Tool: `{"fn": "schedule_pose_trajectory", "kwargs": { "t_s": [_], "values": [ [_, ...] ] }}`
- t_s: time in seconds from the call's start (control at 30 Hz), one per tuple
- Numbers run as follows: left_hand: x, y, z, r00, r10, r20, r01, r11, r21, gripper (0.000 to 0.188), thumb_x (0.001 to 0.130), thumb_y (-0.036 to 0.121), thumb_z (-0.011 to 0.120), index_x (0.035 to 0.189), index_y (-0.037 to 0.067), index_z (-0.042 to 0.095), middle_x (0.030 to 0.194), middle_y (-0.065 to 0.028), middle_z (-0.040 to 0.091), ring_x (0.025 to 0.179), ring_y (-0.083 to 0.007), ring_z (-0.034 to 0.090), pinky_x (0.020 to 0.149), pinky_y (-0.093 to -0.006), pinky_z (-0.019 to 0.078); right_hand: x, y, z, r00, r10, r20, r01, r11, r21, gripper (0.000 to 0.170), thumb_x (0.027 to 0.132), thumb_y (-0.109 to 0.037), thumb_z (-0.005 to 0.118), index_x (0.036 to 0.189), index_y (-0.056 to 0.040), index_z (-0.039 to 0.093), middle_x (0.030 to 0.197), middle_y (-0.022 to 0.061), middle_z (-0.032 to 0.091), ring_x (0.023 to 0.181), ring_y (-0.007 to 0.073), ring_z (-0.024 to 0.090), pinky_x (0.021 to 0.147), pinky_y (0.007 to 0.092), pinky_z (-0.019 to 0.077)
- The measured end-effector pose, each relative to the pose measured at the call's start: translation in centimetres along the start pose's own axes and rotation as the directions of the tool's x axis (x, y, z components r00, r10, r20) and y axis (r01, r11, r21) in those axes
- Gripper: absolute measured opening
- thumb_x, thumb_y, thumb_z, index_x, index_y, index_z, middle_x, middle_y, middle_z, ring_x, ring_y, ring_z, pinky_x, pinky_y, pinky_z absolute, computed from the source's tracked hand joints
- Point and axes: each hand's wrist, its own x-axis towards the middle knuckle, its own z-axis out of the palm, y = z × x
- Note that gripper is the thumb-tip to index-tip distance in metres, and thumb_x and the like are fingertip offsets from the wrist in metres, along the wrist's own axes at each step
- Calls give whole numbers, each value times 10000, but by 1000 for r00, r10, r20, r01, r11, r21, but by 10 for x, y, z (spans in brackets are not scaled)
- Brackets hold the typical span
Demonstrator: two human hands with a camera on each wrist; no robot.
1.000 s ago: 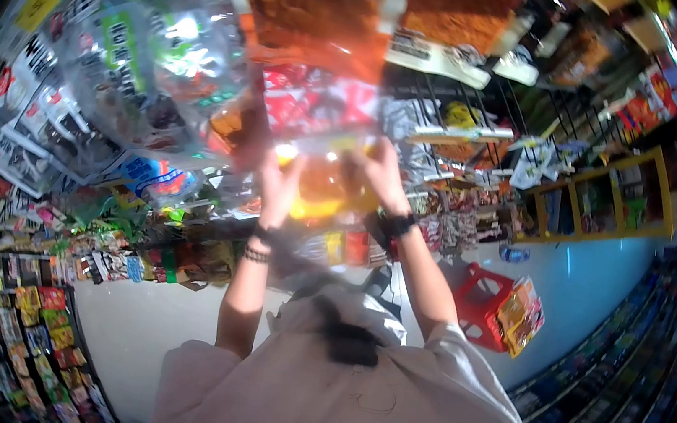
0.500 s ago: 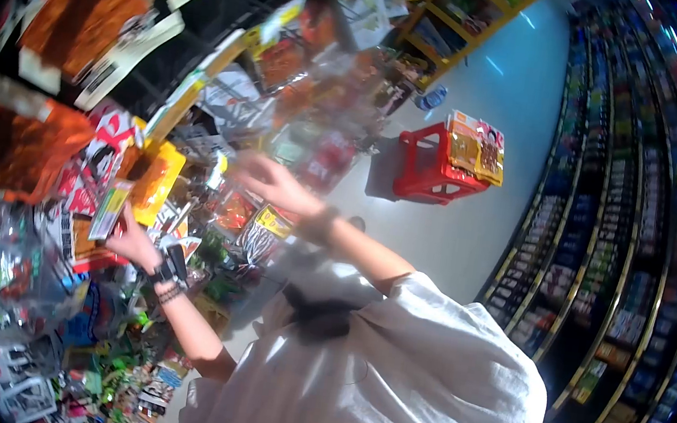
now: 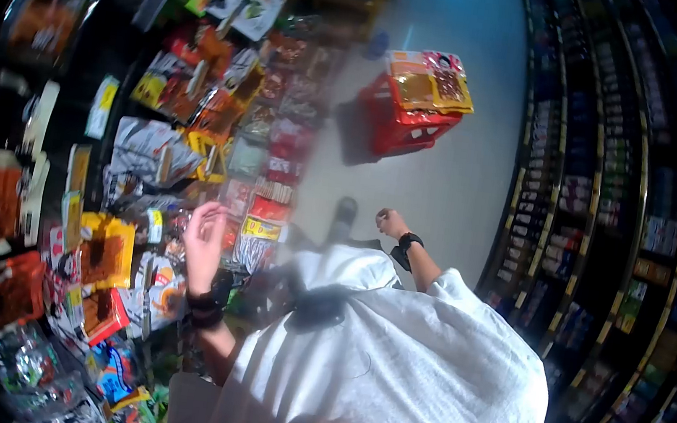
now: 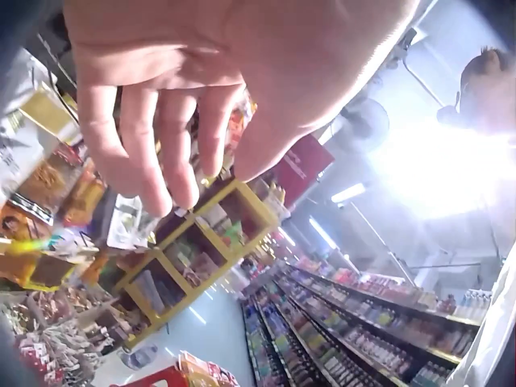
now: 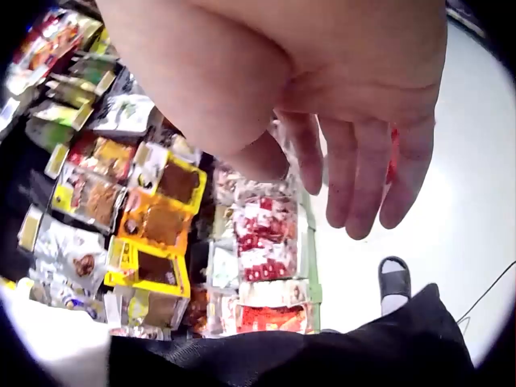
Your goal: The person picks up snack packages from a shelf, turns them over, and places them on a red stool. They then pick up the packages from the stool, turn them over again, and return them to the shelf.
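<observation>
Seemingly between grasps, left hand (image 3: 203, 250) and right hand (image 3: 392, 223) are empty, fingers loosely bent; snack packets (image 3: 432, 88) reach the edges of the red stool (image 3: 419, 121); picking the yellow packet (image 3: 107, 252) would call for pinching

Pale, glossy floor (image 3: 442, 195) runs beside long, well-filled dark shelves (image 3: 554, 217), a red stool (image 3: 387, 120) standing on it and a yellow shelf (image 4: 176, 264) farther off, under a grey ceiling (image 4: 443, 72) with one glaring light (image 4: 455, 169) and slim strip lights (image 4: 348, 193).
</observation>
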Motion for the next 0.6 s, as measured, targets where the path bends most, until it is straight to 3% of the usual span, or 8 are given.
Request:
{"fn": "schedule_pose_trajectory", "kwargs": {
  "t_s": [0.03, 0.13, 0.23, 0.3, 0.5, 0.6],
  "values": [
    [11, -5, 17, 998, 38, 47, -41, 997, 60, 227, 923, 56, 585, 1133, -28, 562, 1029, -78, 657, 947, -138, 615, 836, -262, 475, -4, 10, -8, 995, 102, 21, -104, 989, 107, 293, 841, -191, 579, 1049, 10, 624, 877, 136, 693, 763, 220, 677, 645, 326, 529],
    [29, 10, 75, 981, -16, 192, -2, 996, 90, 228, 918, 64, 580, 1132, -14, 576, 1045, -84, 664, 967, -138, 617, 842, -263, 478, -6, 44, -20, 986, 167, 9, -162, 942, 295, 270, 857, -196, 558, 1019, 11, 622, 841, 119, 684, 702, 173, 663, 578, 294, 517],
    [47, -1, 126, 915, -16, 403, 9, 1000, 19, 227, 941, 56, 557, 1155, -19, 558, 1067, -83, 648, 991, -135, 606, 889, -258, 468, -6, 75, -25, 979, 199, -32, -173, 911, 375, 242, 867, -191, 547, 984, 12, 608, 827, 126, 676, 700, 192, 660, 580, 317, 526],
    [57, 6, 161, 861, -32, 507, 17, 999, 33, 220, 950, 47, 537, 1153, -36, 548, 1063, -91, 647, 993, -139, 608, 895, -263, 474, -7, 93, -24, 963, 257, -86, -176, 833, 525, 219, 865, -181, 549, 961, 9, 600, 812, 125, 668, 682, 201, 655, 572, 319, 525],
    [110, -16, 228, 729, -45, 684, -22, 996, 89, 221, 946, 120, 573, 1131, -1, 579, 1026, -65, 646, 949, -122, 607, 844, -249, 470, 0, 146, -7, 909, 391, -143, -163, 651, 741, 195, 855, -158, 537, 960, -2, 590, 827, 133, 662, 681, 219, 654, 571, 327, 531],
    [140, -33, 254, 691, -63, 720, -2, 996, 89, 217, 953, 131, 562, 1123, -4, 576, 997, -64, 648, 930, -119, 603, 835, -248, 465, -17, 131, -22, 875, 473, -106, -238, 610, 755, 200, 859, -163, 524, 979, -18, 591, 865, 136, 670, 715, 226, 665, 583, 338, 536]
  ]
}}
